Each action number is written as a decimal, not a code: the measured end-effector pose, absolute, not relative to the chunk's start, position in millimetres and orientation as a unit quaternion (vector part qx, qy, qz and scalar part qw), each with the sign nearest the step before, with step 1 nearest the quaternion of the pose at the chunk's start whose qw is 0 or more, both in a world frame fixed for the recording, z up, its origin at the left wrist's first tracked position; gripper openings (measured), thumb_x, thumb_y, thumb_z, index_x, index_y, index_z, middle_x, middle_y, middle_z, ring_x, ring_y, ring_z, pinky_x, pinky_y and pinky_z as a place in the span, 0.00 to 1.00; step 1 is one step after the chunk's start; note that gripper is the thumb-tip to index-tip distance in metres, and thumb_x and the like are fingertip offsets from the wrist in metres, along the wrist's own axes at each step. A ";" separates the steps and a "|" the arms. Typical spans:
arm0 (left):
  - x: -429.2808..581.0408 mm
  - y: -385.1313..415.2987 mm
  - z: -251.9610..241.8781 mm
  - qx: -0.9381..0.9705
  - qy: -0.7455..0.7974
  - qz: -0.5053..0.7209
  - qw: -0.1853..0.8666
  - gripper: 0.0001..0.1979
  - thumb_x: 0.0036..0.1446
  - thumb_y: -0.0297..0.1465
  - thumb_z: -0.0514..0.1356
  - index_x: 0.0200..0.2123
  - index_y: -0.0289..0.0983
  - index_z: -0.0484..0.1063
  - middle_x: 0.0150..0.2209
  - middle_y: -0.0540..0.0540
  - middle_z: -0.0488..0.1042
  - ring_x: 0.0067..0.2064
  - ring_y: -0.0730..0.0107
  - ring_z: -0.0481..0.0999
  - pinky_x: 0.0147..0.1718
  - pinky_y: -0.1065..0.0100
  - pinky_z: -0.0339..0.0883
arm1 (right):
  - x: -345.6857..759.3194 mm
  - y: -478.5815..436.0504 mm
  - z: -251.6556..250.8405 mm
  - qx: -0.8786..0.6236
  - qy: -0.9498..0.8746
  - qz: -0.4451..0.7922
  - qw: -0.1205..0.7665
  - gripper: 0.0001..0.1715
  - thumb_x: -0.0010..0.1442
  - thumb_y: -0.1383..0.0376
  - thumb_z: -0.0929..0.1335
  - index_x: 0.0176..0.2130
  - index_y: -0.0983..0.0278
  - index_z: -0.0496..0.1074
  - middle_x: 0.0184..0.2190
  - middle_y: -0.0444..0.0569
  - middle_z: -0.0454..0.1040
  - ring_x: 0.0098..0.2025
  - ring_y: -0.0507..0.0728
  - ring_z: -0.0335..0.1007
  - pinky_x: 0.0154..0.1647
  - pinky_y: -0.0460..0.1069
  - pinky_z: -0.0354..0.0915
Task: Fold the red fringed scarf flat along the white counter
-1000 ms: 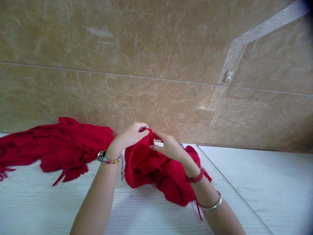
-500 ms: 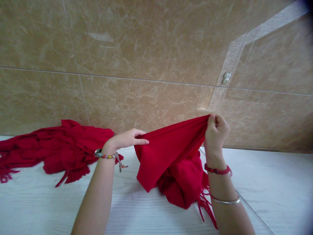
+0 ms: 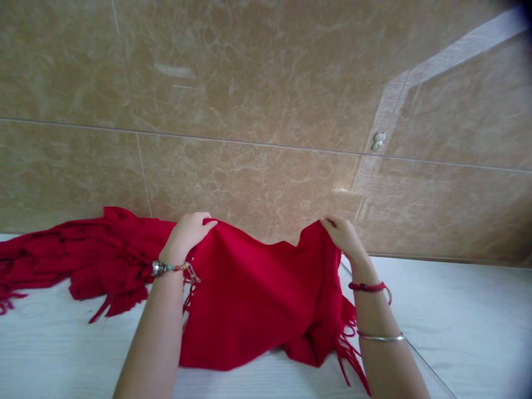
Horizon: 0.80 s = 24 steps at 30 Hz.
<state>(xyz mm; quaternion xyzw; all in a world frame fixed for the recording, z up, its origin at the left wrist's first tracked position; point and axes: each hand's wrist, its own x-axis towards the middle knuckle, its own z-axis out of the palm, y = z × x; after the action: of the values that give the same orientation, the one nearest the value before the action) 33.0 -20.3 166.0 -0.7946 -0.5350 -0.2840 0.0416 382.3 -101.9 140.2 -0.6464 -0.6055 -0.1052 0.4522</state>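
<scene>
The left hand [image 3: 189,235] and right hand [image 3: 341,238] are both clamped on the top edge of a fringed red scarf [image 3: 253,293] — spread between them at six o'clock. Another fringed red scarf [image 3: 112,249] — bunched — lies toward eight o'clock, against the marbled tile wall [image 3: 249,83].

At 8 o'clock, a beaded bracelet [image 3: 173,268] circled the left wrist [image 3: 173,256], threaded with turquoise, red and yellow beads beside 1 chunky silver charm [image 3: 158,269] and trailing pale cord ends [image 3: 193,272]. At 4 o'clock, a red cord bracelet [image 3: 369,287] with a loose tail ringed the right wrist [image 3: 366,272]. Between 4 and 5 o'clock, 1 slim silver bangle [image 3: 382,338] crossed the bare right forearm [image 3: 388,366].
</scene>
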 end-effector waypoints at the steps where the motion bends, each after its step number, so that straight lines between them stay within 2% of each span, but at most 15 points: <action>1: 29.2 -16.2 162.6 -0.769 -0.574 -0.274 0.061 0.14 0.53 0.38 0.50 0.33 0.38 0.73 0.35 0.41 0.76 0.38 0.58 0.73 0.35 0.66 0.62 | 371.1 -101.4 141.9 -0.628 -0.634 -0.091 0.441 0.17 0.54 0.57 0.58 0.23 0.64 0.67 0.22 0.47 0.69 0.26 0.54 0.62 0.27 0.46 0.54; 4: 13.1 -8.8 155.8 -0.684 -0.674 -0.261 0.093 0.16 0.54 0.37 0.48 0.37 0.38 0.73 0.36 0.37 0.75 0.39 0.53 0.74 0.32 0.63 0.63 | 346.9 -104.0 145.6 -0.593 -0.691 -0.063 0.409 0.17 0.55 0.58 0.59 0.25 0.64 0.68 0.23 0.47 0.71 0.27 0.53 0.64 0.28 0.46 0.56; 7: 2.2 -4.8 153.2 -0.652 -0.710 -0.254 0.077 0.15 0.54 0.35 0.48 0.36 0.37 0.73 0.37 0.36 0.75 0.40 0.51 0.73 0.31 0.63 0.63 | 335.9 -106.3 146.2 -0.581 -0.718 -0.052 0.380 0.16 0.56 0.59 0.59 0.26 0.64 0.68 0.23 0.47 0.72 0.27 0.53 0.64 0.28 0.46 0.56; 10: 5.2 1.1 150.0 -0.687 -0.668 -0.285 0.032 0.14 0.53 0.34 0.49 0.34 0.38 0.73 0.37 0.40 0.76 0.39 0.56 0.73 0.33 0.66 0.63 | 331.7 -105.1 144.7 -0.583 -0.716 -0.055 0.380 0.15 0.56 0.60 0.59 0.26 0.64 0.68 0.23 0.47 0.72 0.26 0.53 0.65 0.27 0.45 0.56; 12: 10.6 6.6 145.7 -0.705 -0.609 -0.363 0.001 0.15 0.54 0.35 0.47 0.34 0.36 0.73 0.36 0.42 0.76 0.39 0.61 0.73 0.34 0.69 0.62 | 330.9 -103.5 143.6 -0.583 -0.704 -0.062 0.401 0.15 0.56 0.60 0.59 0.27 0.65 0.69 0.24 0.47 0.72 0.27 0.53 0.66 0.28 0.45 0.57; 15: 4.5 16.0 139.6 -0.690 -0.556 -0.463 -0.022 0.19 0.56 0.37 0.44 0.37 0.34 0.71 0.37 0.44 0.75 0.38 0.67 0.72 0.34 0.73 0.62 | 332.1 -102.2 142.7 -0.579 -0.682 -0.080 0.439 0.14 0.56 0.61 0.59 0.29 0.65 0.70 0.27 0.49 0.74 0.30 0.54 0.68 0.30 0.45 0.58; 17: -18.1 21.4 141.2 -0.670 -0.583 -0.460 -0.005 0.21 0.57 0.38 0.43 0.40 0.32 0.70 0.39 0.44 0.74 0.39 0.69 0.71 0.35 0.74 0.61 | 332.6 -102.7 142.7 -0.581 -0.682 -0.086 0.436 0.15 0.57 0.61 0.59 0.30 0.65 0.70 0.27 0.49 0.74 0.29 0.54 0.68 0.30 0.45 0.59; 20: -75.4 23.9 159.1 -0.647 -0.639 -0.415 0.036 0.21 0.57 0.38 0.45 0.43 0.30 0.69 0.42 0.43 0.73 0.39 0.70 0.69 0.37 0.74 0.61 | 326.9 -104.1 141.0 -0.569 -0.732 -0.057 0.369 0.13 0.56 0.60 0.62 0.33 0.65 0.71 0.27 0.48 0.75 0.29 0.53 0.68 0.30 0.45 0.59; 24: -156.8 18.0 202.9 -0.640 -0.688 -0.333 0.081 0.17 0.54 0.37 0.51 0.38 0.32 0.72 0.39 0.45 0.74 0.38 0.66 0.68 0.39 0.71 0.60 | 301.8 -102.3 131.6 -0.524 -0.813 0.006 0.253 0.13 0.53 0.61 0.65 0.38 0.63 0.72 0.32 0.48 0.76 0.33 0.54 0.70 0.33 0.45 0.61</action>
<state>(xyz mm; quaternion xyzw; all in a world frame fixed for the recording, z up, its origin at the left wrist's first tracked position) -156.8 18.0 202.9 -0.6402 -0.6876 -0.3329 0.0810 301.8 -102.3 131.6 -0.5242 -0.8131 0.0060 0.2529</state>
